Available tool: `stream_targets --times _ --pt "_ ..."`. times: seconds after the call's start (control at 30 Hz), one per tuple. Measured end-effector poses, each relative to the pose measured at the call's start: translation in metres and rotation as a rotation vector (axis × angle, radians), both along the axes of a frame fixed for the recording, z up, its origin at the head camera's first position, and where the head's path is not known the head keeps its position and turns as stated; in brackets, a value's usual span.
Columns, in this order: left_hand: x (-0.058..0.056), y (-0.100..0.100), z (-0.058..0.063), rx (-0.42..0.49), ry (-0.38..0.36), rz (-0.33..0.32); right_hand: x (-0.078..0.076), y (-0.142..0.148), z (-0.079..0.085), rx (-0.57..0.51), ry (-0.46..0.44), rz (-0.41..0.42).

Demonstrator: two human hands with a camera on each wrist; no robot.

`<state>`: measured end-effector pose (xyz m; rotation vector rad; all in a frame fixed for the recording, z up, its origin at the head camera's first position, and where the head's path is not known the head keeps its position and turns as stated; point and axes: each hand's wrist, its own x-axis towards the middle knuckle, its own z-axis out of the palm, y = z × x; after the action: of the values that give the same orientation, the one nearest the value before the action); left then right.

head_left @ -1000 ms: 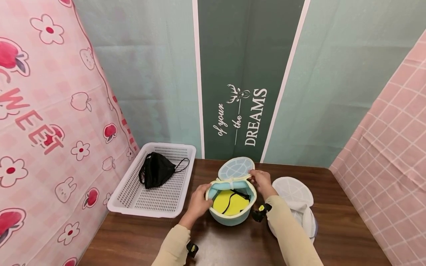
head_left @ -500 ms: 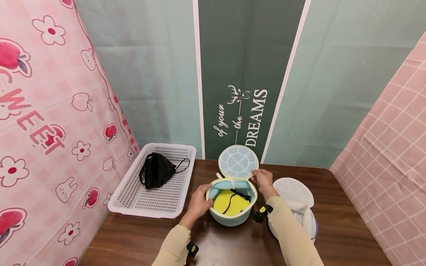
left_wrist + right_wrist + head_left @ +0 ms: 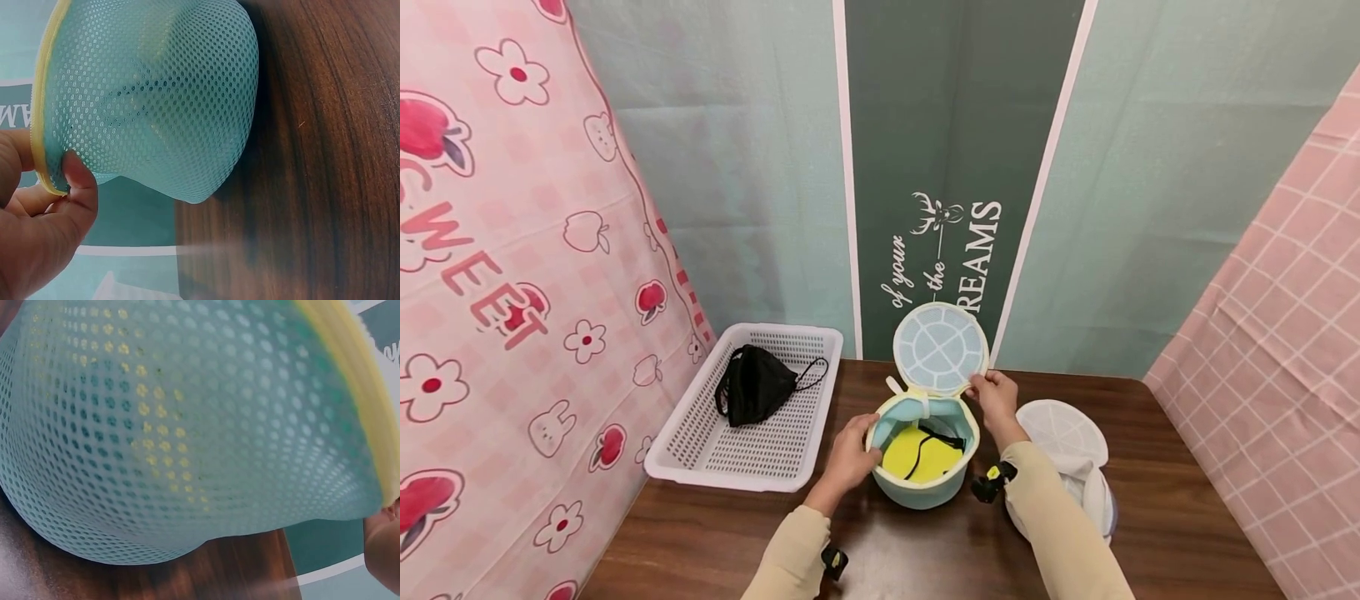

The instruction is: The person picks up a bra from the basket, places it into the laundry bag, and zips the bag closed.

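Observation:
A round light-blue mesh laundry bag (image 3: 922, 493) with yellow trim stands on the table, its lid (image 3: 942, 348) raised at the back. Inside lies a bright yellow piece (image 3: 931, 457) with thin black straps; its kind is unclear. My left hand (image 3: 850, 454) pinches the bag's rim on the left; in the left wrist view thumb and finger (image 3: 78, 181) grip the yellow edge. With my right hand (image 3: 997, 408) I hold the lid's edge at the lower right, near the hinge. The right wrist view shows mostly mesh, with part of that hand (image 3: 382, 547) at the corner.
A white perforated basket (image 3: 658, 468) at left holds a black fabric item (image 3: 758, 387) with cords. To the right, partly behind my right sleeve, lies a white mesh bag (image 3: 1063, 429). A fabric backdrop (image 3: 760, 208) rises behind the table (image 3: 1157, 483).
The lid has swung up in the head view, showing a fuller, higher circle. My right hand has risen slightly with it. The left hand keeps its place on the rim.

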<state>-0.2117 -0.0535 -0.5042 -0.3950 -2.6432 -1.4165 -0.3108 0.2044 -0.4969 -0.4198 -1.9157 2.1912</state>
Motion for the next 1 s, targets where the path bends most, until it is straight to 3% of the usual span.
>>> stream_targets --times 0.3,0.57,0.8,1.0 --pt "0.000 0.001 -0.002 0.009 0.027 0.013 0.003 -0.001 0.008 -0.038 0.074 0.031" --pt "-0.001 0.002 -0.003 0.009 0.042 0.020 0.007 -0.005 0.011 -0.026 0.145 -0.004" --pt "0.000 0.001 -0.003 0.017 0.030 0.007 0.011 -0.013 0.014 0.147 0.221 -0.110" --pt "0.000 0.001 -0.002 0.050 -0.016 -0.001 0.013 -0.018 0.017 0.237 0.276 -0.132"
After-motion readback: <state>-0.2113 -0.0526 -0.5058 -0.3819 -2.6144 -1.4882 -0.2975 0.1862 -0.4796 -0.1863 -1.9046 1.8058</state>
